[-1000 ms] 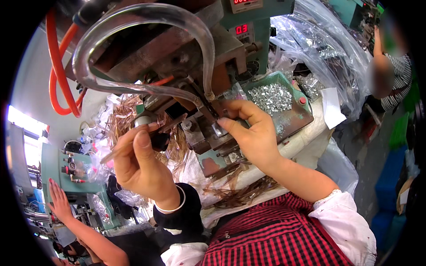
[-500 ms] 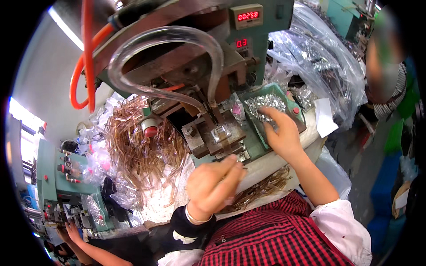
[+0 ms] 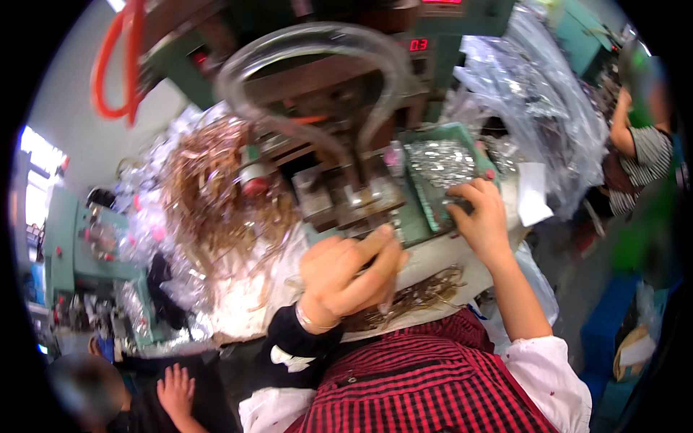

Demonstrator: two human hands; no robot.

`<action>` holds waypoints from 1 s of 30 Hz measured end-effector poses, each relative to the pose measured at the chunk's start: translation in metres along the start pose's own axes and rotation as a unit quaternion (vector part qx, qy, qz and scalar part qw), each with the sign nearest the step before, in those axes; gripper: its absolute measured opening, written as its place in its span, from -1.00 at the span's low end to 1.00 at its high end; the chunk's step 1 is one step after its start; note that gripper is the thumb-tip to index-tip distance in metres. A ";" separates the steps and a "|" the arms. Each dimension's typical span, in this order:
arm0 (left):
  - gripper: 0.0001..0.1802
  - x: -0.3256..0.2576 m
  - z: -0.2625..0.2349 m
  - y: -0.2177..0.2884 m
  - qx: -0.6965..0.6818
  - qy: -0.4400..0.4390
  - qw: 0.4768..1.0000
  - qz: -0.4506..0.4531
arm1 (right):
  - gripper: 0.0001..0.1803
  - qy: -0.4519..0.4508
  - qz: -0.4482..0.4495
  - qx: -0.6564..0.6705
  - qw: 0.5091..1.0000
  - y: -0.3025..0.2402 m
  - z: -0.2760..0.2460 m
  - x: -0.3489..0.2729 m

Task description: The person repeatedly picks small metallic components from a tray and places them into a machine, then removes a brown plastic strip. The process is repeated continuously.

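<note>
My left hand is closed, thumb and fingers pressed together just in front of the press's metal die. A faint translucent strip shows below its fingers; blur hides whether they grip it. My right hand is curled over the near part of a green tray, finger and thumb almost meeting. What they pinch is too small to make out. Beyond those fingertips, small shiny metal pieces lie heaped in the tray. A clear hose loops down to the die.
Brown translucent strips are piled left of the press, beside a red-topped button. More strips lie along the near edge. Plastic bags stand at the right. A co-worker's hand is at lower left; another person is far right.
The whole view has shifted. My right hand has drawn back from the metal heap to the tray's near part, its fingers closer together. My left hand stays by the die. The co-worker's hand left their machine.
</note>
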State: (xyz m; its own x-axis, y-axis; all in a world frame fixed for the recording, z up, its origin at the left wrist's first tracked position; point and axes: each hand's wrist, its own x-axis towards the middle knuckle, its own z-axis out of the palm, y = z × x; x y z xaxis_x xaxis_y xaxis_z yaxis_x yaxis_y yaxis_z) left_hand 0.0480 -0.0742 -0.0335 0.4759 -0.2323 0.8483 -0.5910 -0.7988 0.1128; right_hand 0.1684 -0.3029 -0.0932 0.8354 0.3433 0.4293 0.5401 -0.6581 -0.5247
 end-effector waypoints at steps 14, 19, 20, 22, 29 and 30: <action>-0.86 -0.063 -0.167 -0.020 0.352 0.109 0.877 -0.309 | -0.87 0.082 -0.023 0.110 0.990 0.011 0.025 0.015; -0.90 -0.112 -0.136 -0.089 0.405 -0.073 0.831 -0.375 | -0.86 0.085 0.065 0.178 0.978 -0.002 0.042 0.029; -0.91 -0.130 -0.131 -0.103 0.407 -0.078 0.816 -0.403 | -0.86 0.075 0.078 0.177 0.978 0.001 0.045 0.027; -0.91 -0.175 -0.125 -0.138 0.397 -0.088 0.787 -0.463 | -0.86 0.103 0.063 0.148 0.982 0.011 0.046 0.016; -0.86 -0.147 -0.106 -0.121 0.157 0.239 0.875 -0.390 | -0.85 0.078 0.169 0.337 0.923 -0.023 -0.003 -0.006; -0.84 -0.129 -0.107 -0.115 0.086 0.227 0.866 -0.436 | -0.84 0.063 0.142 0.350 0.924 -0.039 -0.007 0.001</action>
State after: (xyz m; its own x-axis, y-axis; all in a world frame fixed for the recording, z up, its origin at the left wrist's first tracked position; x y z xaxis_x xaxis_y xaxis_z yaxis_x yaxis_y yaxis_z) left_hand -0.0150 0.1067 -0.1009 0.3639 0.7132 0.5992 -0.0114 -0.6398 0.7685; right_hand 0.1472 -0.2817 -0.0674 0.9588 0.1137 0.2604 0.2717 -0.0989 -0.9573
